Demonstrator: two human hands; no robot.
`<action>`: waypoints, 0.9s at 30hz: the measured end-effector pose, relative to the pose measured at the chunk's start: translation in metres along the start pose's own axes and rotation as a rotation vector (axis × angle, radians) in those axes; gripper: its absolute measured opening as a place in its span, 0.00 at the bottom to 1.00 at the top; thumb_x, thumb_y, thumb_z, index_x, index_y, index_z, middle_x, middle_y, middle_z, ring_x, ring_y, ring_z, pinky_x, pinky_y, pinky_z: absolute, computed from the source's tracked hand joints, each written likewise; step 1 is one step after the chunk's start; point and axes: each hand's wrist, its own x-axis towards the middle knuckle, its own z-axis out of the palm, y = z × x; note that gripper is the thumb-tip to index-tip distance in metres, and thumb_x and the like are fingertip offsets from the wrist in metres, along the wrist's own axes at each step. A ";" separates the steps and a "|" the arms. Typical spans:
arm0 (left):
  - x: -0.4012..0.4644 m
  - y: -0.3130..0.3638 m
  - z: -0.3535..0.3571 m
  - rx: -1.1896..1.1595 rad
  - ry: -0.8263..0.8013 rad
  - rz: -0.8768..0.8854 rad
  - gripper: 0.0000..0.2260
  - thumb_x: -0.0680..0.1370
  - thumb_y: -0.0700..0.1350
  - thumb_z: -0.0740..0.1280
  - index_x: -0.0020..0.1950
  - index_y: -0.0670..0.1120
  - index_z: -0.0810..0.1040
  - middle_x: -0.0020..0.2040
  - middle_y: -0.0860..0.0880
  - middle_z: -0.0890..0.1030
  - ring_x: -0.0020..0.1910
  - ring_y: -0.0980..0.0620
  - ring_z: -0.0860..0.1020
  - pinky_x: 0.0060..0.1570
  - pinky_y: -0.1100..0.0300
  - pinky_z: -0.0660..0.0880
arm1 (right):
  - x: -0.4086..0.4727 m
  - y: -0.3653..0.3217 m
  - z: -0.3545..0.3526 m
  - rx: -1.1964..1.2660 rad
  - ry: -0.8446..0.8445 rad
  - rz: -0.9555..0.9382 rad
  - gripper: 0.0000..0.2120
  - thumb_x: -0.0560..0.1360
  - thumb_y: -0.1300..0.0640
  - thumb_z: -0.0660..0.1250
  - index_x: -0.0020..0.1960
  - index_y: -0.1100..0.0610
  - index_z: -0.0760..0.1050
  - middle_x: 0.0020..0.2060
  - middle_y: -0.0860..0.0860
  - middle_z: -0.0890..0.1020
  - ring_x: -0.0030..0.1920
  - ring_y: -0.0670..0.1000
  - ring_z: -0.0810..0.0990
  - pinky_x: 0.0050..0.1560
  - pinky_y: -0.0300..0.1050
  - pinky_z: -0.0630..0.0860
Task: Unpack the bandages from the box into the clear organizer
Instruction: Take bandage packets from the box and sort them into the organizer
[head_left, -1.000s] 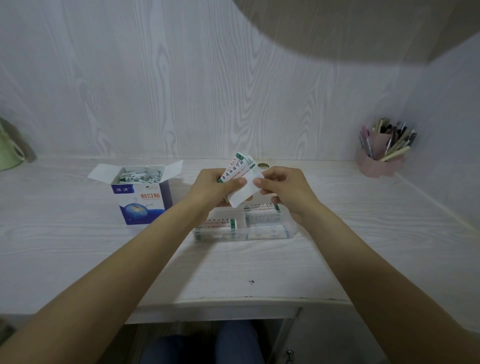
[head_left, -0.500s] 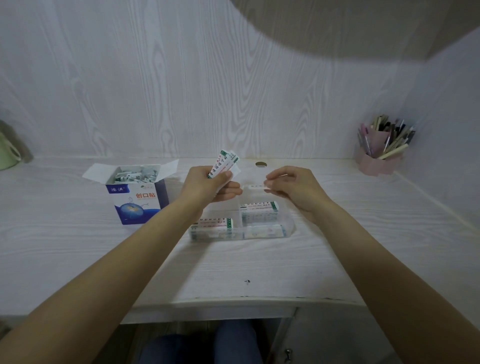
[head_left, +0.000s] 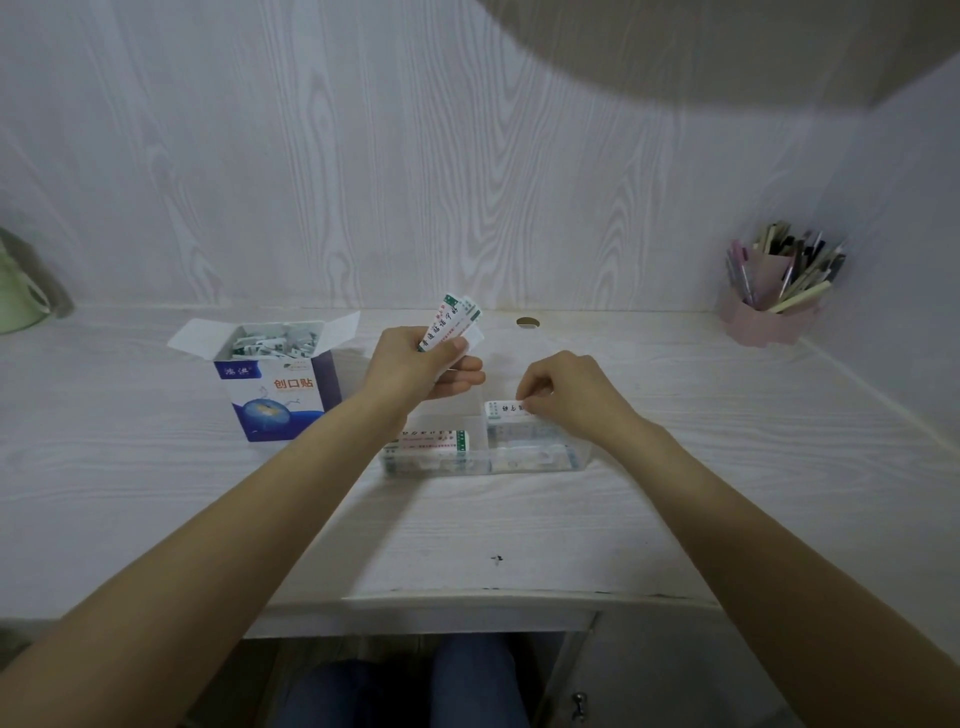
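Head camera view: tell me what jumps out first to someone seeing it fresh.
The left hand holds a small sheaf of bandages raised at centre. The right hand sets a single bandage onto the stack in the clear organizer. On the left stands the open blue-and-white box, still holding more; a pink pen holder stands far right.

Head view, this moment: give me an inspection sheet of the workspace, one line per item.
Surface: pale wood-grain desk, small dark mark near the front edge.
Job's things: open blue and white box with bandages inside; clear organizer holding stacked bandages in its compartments.
Clutter: pink pen holder at back right; green object at far left.
Grippers: left hand holds a bunch of bandages upright; right hand pinches one bandage onto the organizer's back right stack.
Cables: nothing seen; a grommet hole sits at the back.
Surroundings: wood-grain walls; knees under the desk.
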 end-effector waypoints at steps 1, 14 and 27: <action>0.000 0.000 0.000 0.002 -0.008 -0.002 0.07 0.79 0.38 0.64 0.56 0.39 0.75 0.41 0.42 0.83 0.37 0.51 0.84 0.38 0.63 0.81 | 0.001 0.001 0.001 -0.012 -0.011 -0.005 0.06 0.72 0.66 0.68 0.45 0.60 0.82 0.41 0.52 0.83 0.39 0.45 0.77 0.35 0.25 0.69; -0.010 0.006 0.009 0.018 -0.266 -0.053 0.07 0.77 0.36 0.66 0.55 0.39 0.78 0.45 0.39 0.84 0.43 0.47 0.84 0.44 0.60 0.81 | 0.001 -0.020 -0.007 0.773 0.181 0.055 0.05 0.72 0.64 0.71 0.48 0.61 0.80 0.35 0.53 0.82 0.32 0.44 0.79 0.35 0.34 0.76; -0.006 0.003 0.000 -0.007 -0.068 -0.068 0.05 0.80 0.38 0.62 0.51 0.39 0.77 0.42 0.40 0.83 0.37 0.50 0.84 0.41 0.59 0.81 | -0.007 0.004 -0.008 0.460 0.263 0.171 0.05 0.72 0.65 0.70 0.46 0.57 0.81 0.29 0.53 0.78 0.29 0.44 0.79 0.41 0.36 0.79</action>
